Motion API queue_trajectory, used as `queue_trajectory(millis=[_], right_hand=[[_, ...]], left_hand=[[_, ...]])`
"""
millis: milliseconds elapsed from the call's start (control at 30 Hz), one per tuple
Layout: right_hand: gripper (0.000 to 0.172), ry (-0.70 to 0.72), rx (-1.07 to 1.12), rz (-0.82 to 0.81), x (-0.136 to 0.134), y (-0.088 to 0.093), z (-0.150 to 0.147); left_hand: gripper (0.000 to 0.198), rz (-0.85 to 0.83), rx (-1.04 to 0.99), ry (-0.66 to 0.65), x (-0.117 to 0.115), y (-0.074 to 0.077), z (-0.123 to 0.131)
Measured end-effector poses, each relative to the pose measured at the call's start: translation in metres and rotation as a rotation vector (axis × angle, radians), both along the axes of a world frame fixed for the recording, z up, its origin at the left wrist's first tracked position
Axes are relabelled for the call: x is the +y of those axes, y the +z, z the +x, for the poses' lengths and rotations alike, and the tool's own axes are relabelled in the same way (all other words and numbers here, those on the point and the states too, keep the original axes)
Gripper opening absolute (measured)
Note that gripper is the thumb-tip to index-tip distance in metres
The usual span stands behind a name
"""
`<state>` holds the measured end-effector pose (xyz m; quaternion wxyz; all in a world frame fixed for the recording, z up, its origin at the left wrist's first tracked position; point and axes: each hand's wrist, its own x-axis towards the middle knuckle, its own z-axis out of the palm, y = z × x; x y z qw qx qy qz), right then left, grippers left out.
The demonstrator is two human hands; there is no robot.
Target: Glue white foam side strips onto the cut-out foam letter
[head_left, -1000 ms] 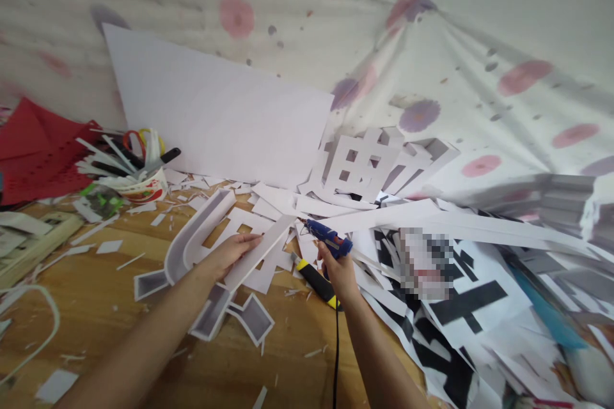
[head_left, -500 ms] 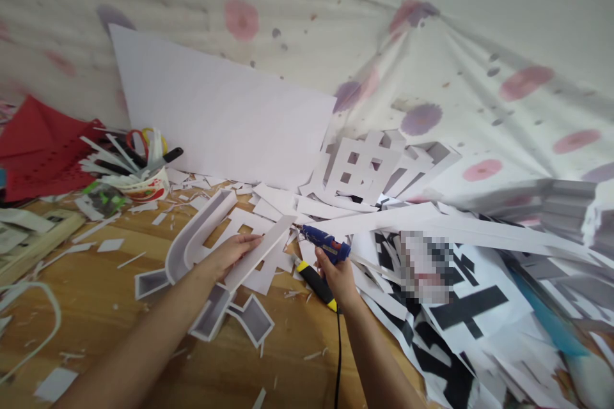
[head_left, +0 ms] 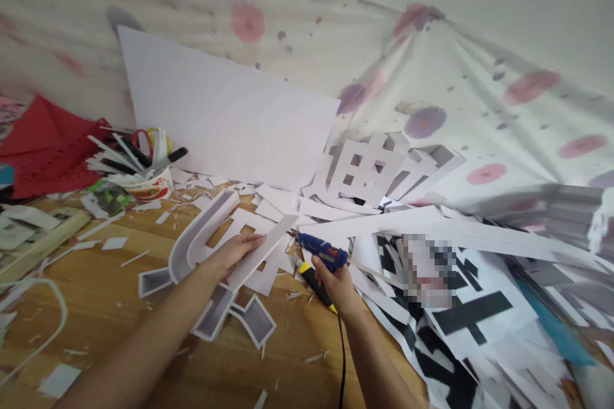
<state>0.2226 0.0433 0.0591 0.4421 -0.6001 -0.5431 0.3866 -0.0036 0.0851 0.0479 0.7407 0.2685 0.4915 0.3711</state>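
Observation:
My right hand (head_left: 337, 282) is wrapped round a blue glue gun (head_left: 317, 248), whose nozzle points left, close to the edge of a white strip (head_left: 266, 248). My left hand (head_left: 236, 254) grips that strip by its left side, with the fingertips on its face. Below and beside the left hand lies a hollow white letter shape (head_left: 178, 255) with raised walls; my forearm hides part of it. Under the strip rests a flat white cut-out (head_left: 263, 282). A yellow and black utility knife (head_left: 316, 286) lies on the table just below the glue gun.
White scraps litter the wooden table (head_left: 158, 345). A tub of sticks and scissors (head_left: 151, 184) stands at the back left, near red sheets (head_left: 52, 147). A white board (head_left: 230, 115) leans at the back. Printed papers (head_left: 480, 313) pile up on the right; the black cord (head_left: 343, 358) trails down.
The glue gun has moved slightly left, its nozzle nearer the strip's edge. My left hand keeps its hold on the strip. The whole view has shifted a little.

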Motion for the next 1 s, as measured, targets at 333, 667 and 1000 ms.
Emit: queue_trajectory(millis=[333, 667, 1000], right_hand=[[0.042, 0.089, 0.013, -0.094, -0.004, 0.000, 0.000], [0.040, 0.184, -0.040, -0.079, -0.008, -0.004, 0.003], [0.034, 0.357, -0.048, -0.059, -0.017, 0.004, 0.005]], left_hand=[[0.028, -0.004, -0.005, 0.001, 0.003, -0.009, -0.002], [0.031, 0.027, -0.007, -0.057, 0.006, -0.015, -0.004], [0.027, 0.035, 0.012, 0.021, 0.005, -0.010, -0.001]])
